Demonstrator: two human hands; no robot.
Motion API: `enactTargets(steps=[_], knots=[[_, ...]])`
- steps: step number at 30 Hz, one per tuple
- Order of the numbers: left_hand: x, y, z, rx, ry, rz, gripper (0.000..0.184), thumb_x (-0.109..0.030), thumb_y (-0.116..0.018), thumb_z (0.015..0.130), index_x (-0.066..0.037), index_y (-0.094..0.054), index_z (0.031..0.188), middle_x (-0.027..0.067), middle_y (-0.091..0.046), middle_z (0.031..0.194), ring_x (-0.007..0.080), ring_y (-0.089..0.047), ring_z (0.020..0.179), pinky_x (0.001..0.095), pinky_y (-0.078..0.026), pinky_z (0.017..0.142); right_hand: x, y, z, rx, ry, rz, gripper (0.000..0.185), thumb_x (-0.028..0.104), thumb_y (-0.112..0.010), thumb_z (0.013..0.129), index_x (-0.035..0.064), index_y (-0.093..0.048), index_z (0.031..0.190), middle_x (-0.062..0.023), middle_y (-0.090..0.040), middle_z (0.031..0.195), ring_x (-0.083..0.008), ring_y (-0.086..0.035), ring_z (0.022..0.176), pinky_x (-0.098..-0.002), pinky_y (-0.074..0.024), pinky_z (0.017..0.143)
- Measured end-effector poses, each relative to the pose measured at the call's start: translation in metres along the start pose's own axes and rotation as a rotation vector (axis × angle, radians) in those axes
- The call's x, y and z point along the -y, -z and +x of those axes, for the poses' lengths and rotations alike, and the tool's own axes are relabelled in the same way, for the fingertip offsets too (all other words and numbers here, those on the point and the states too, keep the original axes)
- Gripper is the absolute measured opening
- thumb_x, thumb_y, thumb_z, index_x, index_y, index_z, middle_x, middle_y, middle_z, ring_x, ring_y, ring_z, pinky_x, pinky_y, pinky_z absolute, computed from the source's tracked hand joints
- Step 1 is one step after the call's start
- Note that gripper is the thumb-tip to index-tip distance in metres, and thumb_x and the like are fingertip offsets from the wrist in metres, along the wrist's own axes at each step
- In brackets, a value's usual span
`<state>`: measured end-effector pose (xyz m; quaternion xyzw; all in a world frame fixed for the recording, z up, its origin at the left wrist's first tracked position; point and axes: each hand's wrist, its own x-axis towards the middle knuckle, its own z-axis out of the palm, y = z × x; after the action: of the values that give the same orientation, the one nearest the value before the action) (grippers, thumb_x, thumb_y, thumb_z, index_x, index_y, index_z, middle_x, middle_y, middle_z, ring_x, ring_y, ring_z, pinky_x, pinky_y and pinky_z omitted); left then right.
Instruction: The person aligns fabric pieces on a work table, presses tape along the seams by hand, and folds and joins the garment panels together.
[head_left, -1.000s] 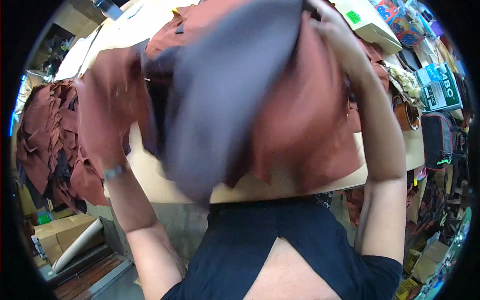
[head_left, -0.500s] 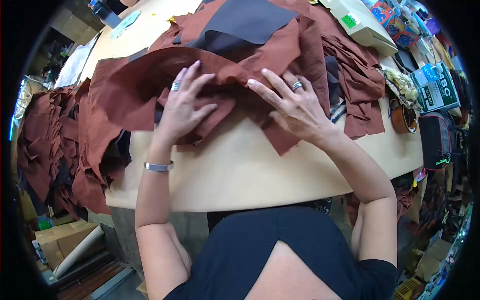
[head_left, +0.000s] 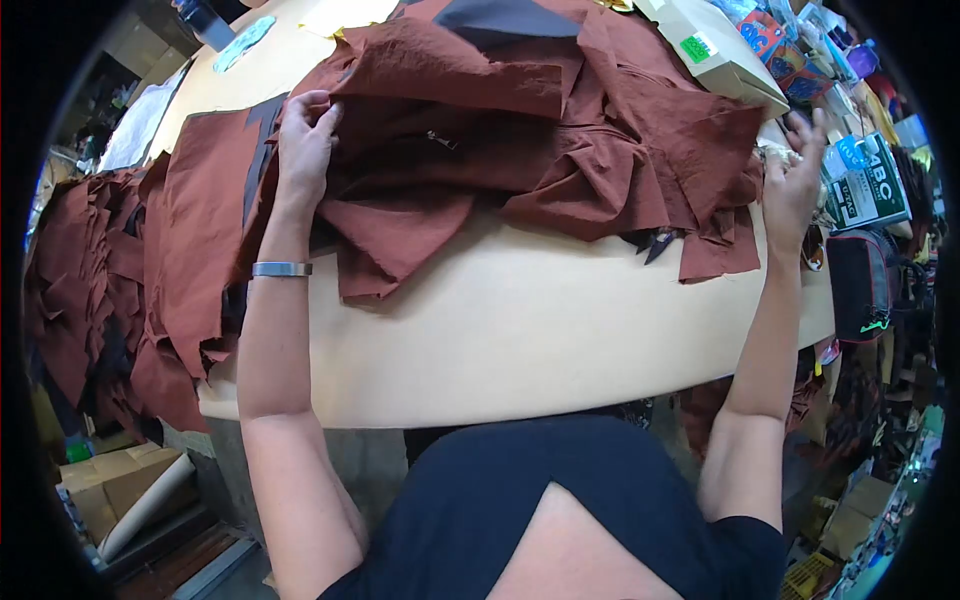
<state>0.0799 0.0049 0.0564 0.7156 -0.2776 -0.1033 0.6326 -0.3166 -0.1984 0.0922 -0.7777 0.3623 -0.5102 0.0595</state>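
Note:
Reddish-brown fabric point(head_left: 450, 80) lies in a loose, folded heap across the table. My left hand point(head_left: 308, 140) is closed on an edge of it at the left, thumb against fingers. A small metal zipper pull point(head_left: 440, 140) shows in the shaded fold to the right of that hand. Out past the heap's right end, my right hand point(head_left: 795, 175) is raised with its fingers apart and holds nothing that I can see. Dark navy cloth point(head_left: 510, 20) lies on top at the back. The pointed dark tips of a tool point(head_left: 657, 246), perhaps scissors, stick out from under the fabric.
More brown pieces point(head_left: 100, 280) hang over the table's left edge. At the right stand a pale box point(head_left: 710, 55), a green-and-white ABC tin point(head_left: 865, 185) and a black pouch point(head_left: 862, 285). A dark bottle point(head_left: 205, 25) is at the back left of the table point(head_left: 540, 330).
My hands have moved apart, the left one up and leftward, the right one far to the right. The fabric is spread wider, and the zipper pull and pointed tips now show.

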Motion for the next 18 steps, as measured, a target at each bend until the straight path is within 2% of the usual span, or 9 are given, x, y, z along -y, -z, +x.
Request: enactTargets(steps=[1,4,5,8,9,12,14,16,18], knots=[[0.027,0.006,0.011,-0.059,-0.356,0.199,0.014,-0.009,-0.063,0.084,-0.002,-0.056,0.095,0.0052,-0.058,0.084,0.0127,-0.056,0.079,0.0262,-0.046,0.07,0.028,0.002,-0.003,-0.038,0.091,0.022,0.061,-0.005,-0.053,0.077,0.0104,-0.039,0.134,-0.0144,-0.057,0.118,-0.0253,-0.059,0.094,-0.038,-0.0429,0.091],[0.008,0.001,-0.037,0.07,-0.482,0.346,0.015,-0.007,-0.062,0.084,-0.001,-0.055,0.096,0.0099,-0.058,0.088,0.0144,-0.057,0.081,0.027,-0.046,0.072,0.066,-0.026,-0.027,0.127,0.483,0.099,0.053,0.0,-0.058,0.078,0.0116,-0.046,0.128,-0.0103,-0.061,0.102,-0.0239,-0.059,0.089,-0.0395,-0.0404,0.092],[-0.003,-0.001,-0.052,0.305,-0.495,0.393,0.015,-0.007,-0.06,0.084,-0.001,-0.055,0.097,0.012,-0.058,0.091,0.0182,-0.058,0.083,0.0299,-0.047,0.073,0.078,-0.038,-0.036,0.239,0.606,0.094,0.051,0.002,-0.059,0.078,0.0118,-0.048,0.127,-0.0082,-0.062,0.096,-0.0232,-0.059,0.087,-0.0395,-0.0398,0.092],[-0.004,-0.008,-0.073,0.722,-0.574,0.678,0.024,-0.008,-0.058,0.084,-0.004,-0.056,0.108,0.0183,-0.057,0.105,0.032,-0.057,0.099,0.0395,-0.046,0.084,0.069,-0.075,-0.046,0.41,0.539,0.022,0.05,0.007,-0.061,0.079,0.0109,-0.048,0.127,-0.0043,-0.061,0.084,-0.0232,-0.059,0.084,-0.039,-0.0395,0.091],[0.01,-0.006,-0.068,0.714,-0.627,0.801,0.035,-0.012,-0.057,0.084,-0.007,-0.054,0.119,0.0216,-0.047,0.125,0.0387,-0.046,0.116,0.0455,-0.041,0.094,0.055,-0.089,-0.046,0.416,0.502,0.004,0.059,0.005,-0.061,0.077,0.0114,-0.042,0.133,-0.0062,-0.06,0.093,-0.0247,-0.057,0.09,-0.0397,-0.0404,0.089],[0.015,-0.013,-0.045,0.388,-0.898,0.865,0.044,-0.014,-0.058,0.084,-0.014,-0.051,0.127,0.0206,-0.033,0.139,0.0407,-0.033,0.127,0.0466,-0.035,0.101,0.041,-0.11,-0.052,0.405,0.45,0.053,0.067,0.003,-0.059,0.076,0.012,-0.035,0.138,-0.0083,-0.057,0.102,-0.0258,-0.054,0.097,-0.0393,-0.0406,0.088],[0.014,-0.018,-0.028,0.339,-0.77,1.073,0.046,-0.032,-0.056,0.086,-0.026,-0.048,0.131,0.0138,-0.029,0.145,0.0381,-0.031,0.131,0.0544,-0.031,0.102,0.037,-0.113,-0.06,0.463,0.442,0.006,0.074,-0.004,-0.056,0.074,0.0127,-0.03,0.141,-0.0083,-0.055,0.108,-0.0265,-0.053,0.099,-0.0365,-0.0406,0.086],[0.008,-0.028,-0.02,0.341,-0.684,1.25,0.052,-0.041,-0.054,0.087,-0.022,-0.045,0.134,0.0119,-0.031,0.144,0.0342,-0.033,0.131,0.0579,-0.03,0.1,0.033,-0.115,-0.065,0.452,0.491,-0.11,0.074,-0.006,-0.054,0.073,0.0128,-0.031,0.14,-0.0077,-0.055,0.106,-0.0261,-0.053,0.097,-0.0351,-0.0407,0.084],[0.016,-0.033,-0.003,0.339,-0.537,1.15,0.054,-0.043,-0.053,0.087,-0.016,-0.044,0.134,0.0136,-0.034,0.142,0.0331,-0.035,0.129,0.0539,-0.032,0.1,0.031,-0.113,-0.059,0.436,0.464,-0.019,0.076,-0.008,-0.054,0.07,0.0124,-0.033,0.139,-0.0075,-0.055,0.1,-0.0255,-0.053,0.093,-0.0336,-0.0407,0.082]])
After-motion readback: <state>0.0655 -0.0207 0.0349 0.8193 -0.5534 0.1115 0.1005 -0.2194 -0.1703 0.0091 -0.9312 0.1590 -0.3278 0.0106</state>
